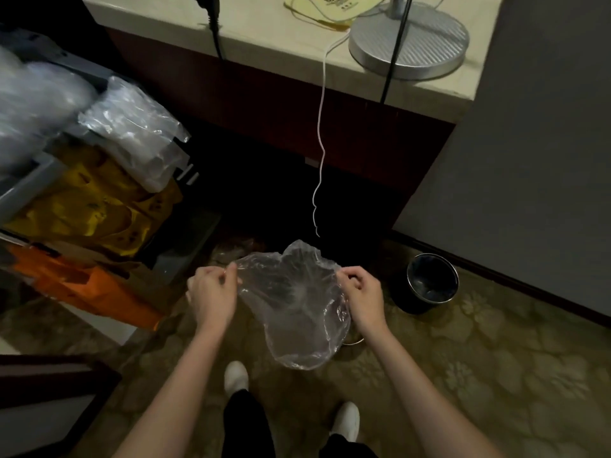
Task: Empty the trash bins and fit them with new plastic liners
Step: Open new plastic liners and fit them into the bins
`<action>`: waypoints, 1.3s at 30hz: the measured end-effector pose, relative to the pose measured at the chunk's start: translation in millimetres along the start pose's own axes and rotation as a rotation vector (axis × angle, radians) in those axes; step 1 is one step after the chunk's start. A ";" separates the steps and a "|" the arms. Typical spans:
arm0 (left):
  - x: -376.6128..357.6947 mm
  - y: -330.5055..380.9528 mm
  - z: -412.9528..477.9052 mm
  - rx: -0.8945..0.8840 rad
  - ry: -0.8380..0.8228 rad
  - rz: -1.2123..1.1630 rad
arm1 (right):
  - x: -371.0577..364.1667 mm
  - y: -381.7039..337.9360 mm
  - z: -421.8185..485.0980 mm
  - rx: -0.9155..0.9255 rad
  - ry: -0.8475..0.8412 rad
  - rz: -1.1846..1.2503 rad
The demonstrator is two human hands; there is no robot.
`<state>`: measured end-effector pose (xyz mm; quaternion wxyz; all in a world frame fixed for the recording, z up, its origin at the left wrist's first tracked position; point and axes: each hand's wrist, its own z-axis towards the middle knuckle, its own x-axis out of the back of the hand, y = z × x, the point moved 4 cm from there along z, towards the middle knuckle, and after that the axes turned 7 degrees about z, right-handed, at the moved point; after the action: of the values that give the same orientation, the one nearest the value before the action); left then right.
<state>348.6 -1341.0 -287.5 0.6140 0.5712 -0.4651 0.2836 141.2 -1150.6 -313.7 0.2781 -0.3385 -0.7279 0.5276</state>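
Person, head view.
- Left hand (213, 292) and right hand (362, 292): bare.
- Forearms (172, 391): bare down to the lower frame edge.
- Legs: black trousers (246, 424) reaching down to the footwear.
- Footwear: white left shoe (236, 376) and white right shoe (347, 419), with plain rounded toes and smooth uppers.

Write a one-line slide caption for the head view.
Left hand and right hand spread a clear liner; a bin stands by the wall.

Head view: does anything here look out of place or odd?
Only the white cord: it trails off the desk and its loose end dangles in mid-air, plugged into nothing. The liner looks intact.
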 end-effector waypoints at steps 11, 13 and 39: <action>-8.6 -46.6 100.5 -0.156 -0.192 -0.488 | -55.5 33.8 -1.5 -0.015 0.350 -0.778; -14.0 -51.0 115.9 -0.155 -0.350 -0.553 | -73.5 37.0 -7.3 -0.047 0.460 -0.750; -113.9 -60.0 220.9 -0.418 -0.612 -0.633 | -244.0 205.9 131.7 -0.498 -0.215 -0.411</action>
<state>300.4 -1544.6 -434.6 0.6069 0.6061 -0.4748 -0.1973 232.3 -1374.7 -560.2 0.2089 -0.1847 -0.9125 0.2994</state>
